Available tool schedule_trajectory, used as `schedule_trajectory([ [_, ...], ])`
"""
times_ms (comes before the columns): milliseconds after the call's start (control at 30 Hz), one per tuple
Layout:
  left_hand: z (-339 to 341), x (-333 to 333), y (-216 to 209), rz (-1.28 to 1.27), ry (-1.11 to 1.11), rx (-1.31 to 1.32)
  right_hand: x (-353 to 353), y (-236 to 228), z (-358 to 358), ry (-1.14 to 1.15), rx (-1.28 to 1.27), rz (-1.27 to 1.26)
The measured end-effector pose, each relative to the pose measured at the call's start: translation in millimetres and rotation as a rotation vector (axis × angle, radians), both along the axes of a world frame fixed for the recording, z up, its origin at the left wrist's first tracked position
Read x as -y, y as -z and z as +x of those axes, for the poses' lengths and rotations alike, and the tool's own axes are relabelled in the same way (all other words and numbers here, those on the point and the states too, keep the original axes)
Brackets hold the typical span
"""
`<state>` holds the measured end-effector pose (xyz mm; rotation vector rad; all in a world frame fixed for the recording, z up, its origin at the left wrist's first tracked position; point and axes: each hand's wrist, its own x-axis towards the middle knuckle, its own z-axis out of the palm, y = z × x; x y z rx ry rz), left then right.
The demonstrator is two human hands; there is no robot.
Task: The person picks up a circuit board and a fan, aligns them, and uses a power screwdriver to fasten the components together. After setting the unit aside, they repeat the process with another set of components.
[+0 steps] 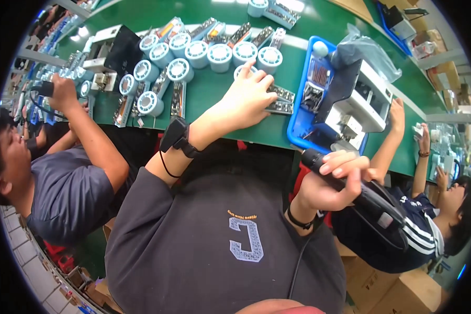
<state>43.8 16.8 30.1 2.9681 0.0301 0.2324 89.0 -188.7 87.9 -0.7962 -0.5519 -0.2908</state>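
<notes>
My left hand [248,99] reaches over the green table, fingers apart. Its index finger lies over a partly hidden round light-blue head [239,71], and its other fingers are beside open handles [281,107] with electronic parts showing. Whether it presses on them I cannot tell. My right hand [337,180] is closed around a black electric screwdriver [313,160], held in front of my body near the blue tray. Beyond my left hand stand several similar light-blue devices [220,56], each with a slotted round head and an open handle.
A blue tray [296,123] holds a white-and-black fixture [369,97], screws and small parts. Behind it lies a clear plastic bag [363,49]. Another fixture [107,49] stands at the left. People work close by on both sides, and cardboard boxes [397,293] are at the lower right.
</notes>
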Motion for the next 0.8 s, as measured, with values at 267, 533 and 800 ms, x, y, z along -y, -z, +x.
schedule_trajectory([
  [267, 3, -56, -65, -0.247, -0.076, 0.564, 19, 60, 13, -0.088, -0.201, -0.215],
  [533, 142, -271, -35, 0.391, -0.106, 0.386, 18, 66, 19, -0.283, -0.224, -0.426],
  [800, 156, -225, -6, 0.538, -0.259, 0.289, 6, 60, 19, -0.418, -0.245, -0.292],
])
